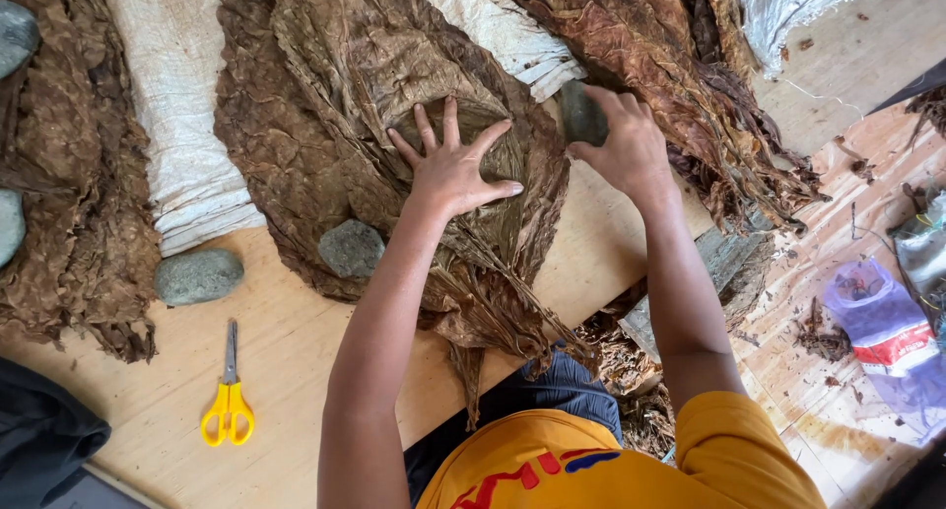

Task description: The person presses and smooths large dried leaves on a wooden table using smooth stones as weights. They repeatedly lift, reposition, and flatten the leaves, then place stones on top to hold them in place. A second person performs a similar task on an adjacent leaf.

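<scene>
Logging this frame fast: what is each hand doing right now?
Left hand: open, fingers spread flat on the brown dried leaf pile.
Right hand: closed on a grey rounded stone.

A: Clothing, head view. What is on the torso?

B: Orange shirt, short-sleeved. Sleeve hem ends above the elbow on the right arm.

A: Markings?

B: Red print with a dark blue patch across the chest, partly cut off by the frame edge.

A: Lower body?

B: Dark blue trousers, only a small part visible.

A: Forearms, hands?

B: Bare. Left hand and right hand ungloved.
</scene>
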